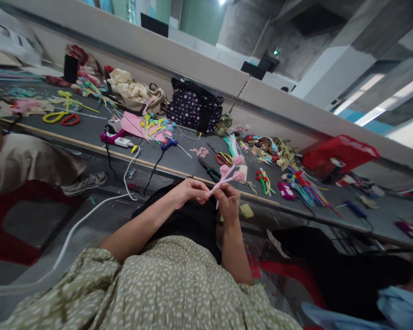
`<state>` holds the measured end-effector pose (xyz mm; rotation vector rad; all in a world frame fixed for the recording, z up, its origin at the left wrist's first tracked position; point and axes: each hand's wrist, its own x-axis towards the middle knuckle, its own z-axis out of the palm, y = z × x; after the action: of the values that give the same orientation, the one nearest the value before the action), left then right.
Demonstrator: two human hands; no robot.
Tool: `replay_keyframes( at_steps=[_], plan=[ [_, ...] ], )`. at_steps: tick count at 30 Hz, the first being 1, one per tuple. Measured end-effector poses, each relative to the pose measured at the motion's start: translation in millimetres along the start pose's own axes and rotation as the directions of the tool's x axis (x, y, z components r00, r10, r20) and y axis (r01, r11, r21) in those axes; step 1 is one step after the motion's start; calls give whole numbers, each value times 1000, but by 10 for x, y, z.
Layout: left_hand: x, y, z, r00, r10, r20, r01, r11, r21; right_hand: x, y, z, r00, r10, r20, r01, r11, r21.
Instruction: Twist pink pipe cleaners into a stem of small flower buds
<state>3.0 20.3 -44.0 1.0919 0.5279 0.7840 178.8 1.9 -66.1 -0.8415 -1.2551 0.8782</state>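
Pink pipe-cleaner flowers (227,175), several blooms with their pale stems bunched together, are held over my lap near the table's front edge. My left hand (194,190) pinches the stems from the left with thumb and fingers. Around the same stems, just below the blooms, the fingers of my right hand (229,198) are closed. A stem end pokes out below the right fingers. Just beyond the flowers lie dark-handled pliers (209,170) and orange-and-yellow-handled scissors (224,158). A small pile of pink pieces (200,152) rests on the tabletop behind them.
On the grey table (189,168) sit a blue glue gun (168,144), a pink sheet (132,123) with yellow and blue pieces, and a dotted bag (194,107). A white cable (84,217) hangs at the left. Seated people flank me on both sides.
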Motion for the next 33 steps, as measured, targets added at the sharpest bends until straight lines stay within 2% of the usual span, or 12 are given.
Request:
replay_keyframes(
  at_steps=[3, 5, 8, 10, 13, 20, 24, 26, 28, 30, 33],
  plan=[
    [-30, 53, 69, 982, 179, -62, -169, 976, 139, -17, -35, 14, 997, -14, -73, 11, 999, -43],
    [-39, 70, 108, 946, 313, -89, -284, 927, 244, -27, -67, 46, 992, -22, -121, 15, 998, -60],
    [-43, 71, 151, 857, 509, -78, -430, 790, 436, -44, -98, 99, 984, -49, -174, 36, 997, -75],
    [-50, 64, 173, 790, 610, -63, -481, 680, 554, -56, -101, 121, 978, -68, -199, 48, 994, -102],
    [-77, 54, 204, 704, 709, -28, -507, 530, 680, -72, -102, 138, 968, -81, -236, 49, 989, -138],
    [-105, 6, 224, 559, 817, 143, -468, 168, 868, -80, -187, 230, 956, -147, -253, 96, 975, -200],
    [-73, -43, 222, 497, 847, 189, -413, 40, 910, -83, -171, 299, 939, -152, -308, 115, 984, -134],
    [-66, -53, 228, 493, 849, 191, -409, 32, 912, -81, -135, 312, 930, -137, -342, 109, 989, -98],
    [-66, -46, 242, 525, 834, 167, -426, 88, 901, -72, -96, 304, 922, -122, -367, 98, 992, -84],
    [-66, -23, 258, 585, 804, 107, -455, 217, 863, -57, -63, 281, 921, -109, -373, 89, 993, -71],
    [-46, 17, 263, 694, 720, -6, -487, 476, 732, -34, -34, 235, 929, -94, -358, 81, 995, -51]
  ],
)
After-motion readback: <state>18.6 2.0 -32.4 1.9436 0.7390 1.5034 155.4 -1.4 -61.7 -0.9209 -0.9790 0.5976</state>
